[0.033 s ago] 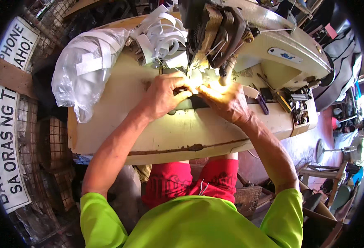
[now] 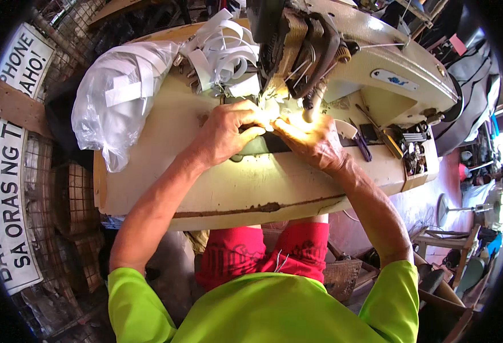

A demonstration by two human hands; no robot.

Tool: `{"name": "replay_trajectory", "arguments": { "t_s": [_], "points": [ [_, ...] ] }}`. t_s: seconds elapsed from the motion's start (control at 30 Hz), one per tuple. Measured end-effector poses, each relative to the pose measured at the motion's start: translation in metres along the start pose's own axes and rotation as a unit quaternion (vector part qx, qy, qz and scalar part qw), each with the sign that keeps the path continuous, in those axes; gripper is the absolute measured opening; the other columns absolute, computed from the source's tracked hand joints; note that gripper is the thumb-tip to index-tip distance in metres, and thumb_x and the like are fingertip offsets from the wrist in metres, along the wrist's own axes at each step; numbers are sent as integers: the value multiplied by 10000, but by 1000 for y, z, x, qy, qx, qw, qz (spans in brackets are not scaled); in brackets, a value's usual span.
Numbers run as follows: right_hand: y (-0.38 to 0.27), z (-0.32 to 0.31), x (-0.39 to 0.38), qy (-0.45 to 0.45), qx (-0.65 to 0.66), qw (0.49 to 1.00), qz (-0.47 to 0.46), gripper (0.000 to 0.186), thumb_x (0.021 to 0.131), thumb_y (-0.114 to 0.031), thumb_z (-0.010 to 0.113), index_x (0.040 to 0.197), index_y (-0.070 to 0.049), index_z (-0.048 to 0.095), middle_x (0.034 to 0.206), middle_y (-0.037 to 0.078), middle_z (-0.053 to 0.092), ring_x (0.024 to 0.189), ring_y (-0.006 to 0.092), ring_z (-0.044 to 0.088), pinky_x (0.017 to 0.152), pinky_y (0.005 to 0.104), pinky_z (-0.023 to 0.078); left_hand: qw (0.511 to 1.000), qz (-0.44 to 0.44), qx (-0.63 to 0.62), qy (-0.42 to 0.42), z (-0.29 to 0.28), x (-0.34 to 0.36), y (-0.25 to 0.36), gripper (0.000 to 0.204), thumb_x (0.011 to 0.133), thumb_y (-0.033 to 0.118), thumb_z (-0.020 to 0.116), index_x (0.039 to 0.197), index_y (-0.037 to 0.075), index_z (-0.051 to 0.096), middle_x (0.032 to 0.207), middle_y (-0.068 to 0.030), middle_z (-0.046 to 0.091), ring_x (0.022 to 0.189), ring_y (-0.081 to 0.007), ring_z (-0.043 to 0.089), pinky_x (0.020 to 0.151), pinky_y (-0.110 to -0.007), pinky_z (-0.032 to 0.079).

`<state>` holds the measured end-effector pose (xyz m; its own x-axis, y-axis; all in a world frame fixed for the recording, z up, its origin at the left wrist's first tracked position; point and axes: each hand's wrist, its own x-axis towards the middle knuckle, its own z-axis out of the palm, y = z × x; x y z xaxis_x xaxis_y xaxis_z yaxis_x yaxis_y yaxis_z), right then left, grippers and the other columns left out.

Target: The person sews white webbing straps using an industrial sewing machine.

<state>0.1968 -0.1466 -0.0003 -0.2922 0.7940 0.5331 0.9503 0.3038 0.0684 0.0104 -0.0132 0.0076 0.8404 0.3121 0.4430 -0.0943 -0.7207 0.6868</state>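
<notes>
Strong yellowish light glares just beyond my left hand (image 2: 223, 134) and right hand (image 2: 318, 143), under the sewing machine (image 2: 428, 71), washing out detail between my hands. It spills toward me across the table (image 2: 234, 191). Left of my hands, the plastic bag (image 2: 120, 111) shines with highlights. Far right of them, white brightness blows out; far left is dimmer. Straight edges bend outward around me, and the corners fall black.
</notes>
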Motion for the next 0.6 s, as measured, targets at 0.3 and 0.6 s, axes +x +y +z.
{"name": "replay_trajectory", "arguments": {
  "t_s": [0.3,0.6],
  "points": [
    [29,15,18,11,-42,985,-168,305,853,-103,586,1155,-61,579,884,134,646,716,291,615,562,466,466,987,99,111,-58,-11,-2,-20,214,750,-25,630,961,8,623,983,-102,588,966,-286,586,856,-390,515],
    [3,1,12,-55,122,991,32,178,869,-195,653,989,-66,675,855,133,625,683,327,559,634,455,471,983,102,124,-89,-13,-2,-17,316,703,-49,600,1008,23,645,979,-121,571,986,-304,560,908,-387,492]
  ]
}}
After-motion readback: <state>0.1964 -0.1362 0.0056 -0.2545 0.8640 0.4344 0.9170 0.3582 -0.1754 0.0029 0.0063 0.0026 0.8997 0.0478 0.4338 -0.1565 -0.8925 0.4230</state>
